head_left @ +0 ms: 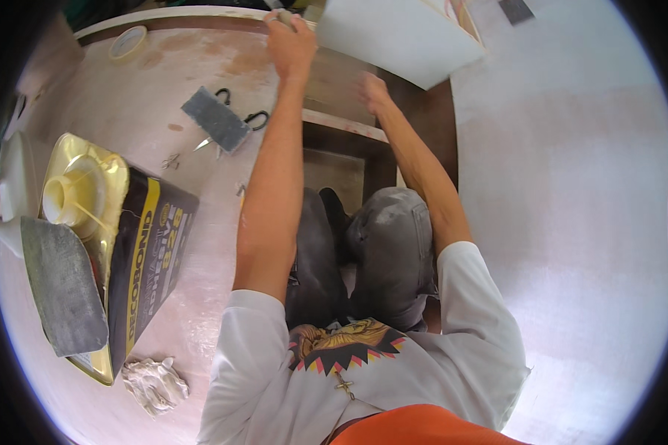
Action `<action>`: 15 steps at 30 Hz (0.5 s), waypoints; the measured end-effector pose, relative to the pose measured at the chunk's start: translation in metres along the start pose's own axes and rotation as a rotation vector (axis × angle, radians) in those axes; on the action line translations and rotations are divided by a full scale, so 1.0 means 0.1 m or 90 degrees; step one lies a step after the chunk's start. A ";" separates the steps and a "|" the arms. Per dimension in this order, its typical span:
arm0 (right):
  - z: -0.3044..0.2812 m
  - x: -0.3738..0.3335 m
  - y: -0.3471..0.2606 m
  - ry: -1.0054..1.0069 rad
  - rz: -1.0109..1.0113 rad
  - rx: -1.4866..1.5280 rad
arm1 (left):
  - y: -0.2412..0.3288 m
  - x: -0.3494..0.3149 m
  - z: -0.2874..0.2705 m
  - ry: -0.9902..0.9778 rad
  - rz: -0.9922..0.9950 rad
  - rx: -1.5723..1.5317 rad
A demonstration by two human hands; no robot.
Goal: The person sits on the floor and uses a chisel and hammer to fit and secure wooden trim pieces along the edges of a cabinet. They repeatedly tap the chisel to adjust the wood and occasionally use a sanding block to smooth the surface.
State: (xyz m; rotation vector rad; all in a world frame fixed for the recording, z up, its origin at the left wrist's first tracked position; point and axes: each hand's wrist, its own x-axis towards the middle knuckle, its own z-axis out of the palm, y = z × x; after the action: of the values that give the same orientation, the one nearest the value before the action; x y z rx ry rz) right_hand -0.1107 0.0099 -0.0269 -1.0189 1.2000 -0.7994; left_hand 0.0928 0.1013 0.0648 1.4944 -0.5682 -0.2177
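Note:
At the far edge of the work surface, my left hand [290,46] is closed round a small greyish-beige thing [282,15] whose kind I cannot make out. My right hand [373,94] hovers over the brown wooden compartment [334,85] of an open cabinet, its fingers smeared by motion. Just beyond both hands a white panelled box [393,37], perhaps a drawer, sits tilted across the cabinet opening. My knees are bent inside the lower opening.
On the left stand a tall adhesive can [152,252] with a grey abrasive sheet [64,285] on it, and a white jug [15,185]. Scissors [257,120] lie under a dark sanding sheet [217,119]. Also there: a tape roll [128,44] and a crumpled rag [156,386].

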 end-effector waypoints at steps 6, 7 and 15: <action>0.12 -0.23 -0.32 -0.083 -0.103 -0.028 | -0.01 -0.06 0.08 0.004 0.049 -0.001; 0.15 -0.27 -0.32 -0.096 -0.106 -0.030 | -0.01 -0.07 0.07 0.008 0.062 -0.007; -0.48 0.06 -0.03 0.116 0.018 0.167 | -0.09 -0.03 0.07 -0.021 0.020 -0.050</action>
State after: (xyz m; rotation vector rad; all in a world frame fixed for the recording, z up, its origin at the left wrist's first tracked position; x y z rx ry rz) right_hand -0.1564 -0.0061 -0.0289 -0.7256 1.2220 -1.0151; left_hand 0.0892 0.0959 0.0557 1.4068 -0.6023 -0.2376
